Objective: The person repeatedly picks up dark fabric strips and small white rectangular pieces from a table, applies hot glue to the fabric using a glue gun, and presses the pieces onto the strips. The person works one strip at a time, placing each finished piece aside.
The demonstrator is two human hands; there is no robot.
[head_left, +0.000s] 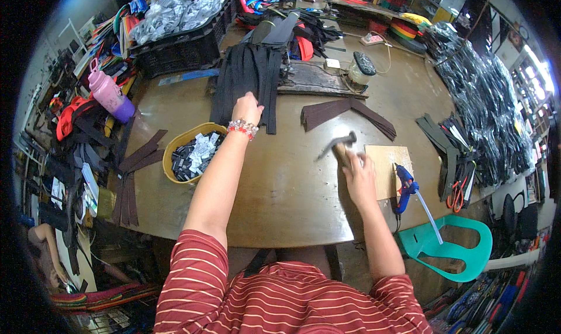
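Observation:
My left hand [248, 108] reaches out over a bundle of black webbing straps [248, 71] at the far side of the table. Its fingers are curled closed on the straps, and what is in them is hidden. In my right hand [360, 175] is a hammer [345, 141], gripped by its wooden handle, the dark metal head slightly blurred above the table. Just right of that hand lies a square wooden board [383, 164]. A yellow bowl [169, 158] of small black and pale pieces stands beside my left forearm. Dark brown straps [350, 107] lie folded beyond the hammer.
A blue glue gun [403, 188] rests at the board's right edge. Orange-handled scissors [457, 195] lie by grey straps at right, near a green plastic chair [418, 240]. A black crate [187, 56], a pink-purple bottle [108, 91] and more brown straps [130, 185] stand left.

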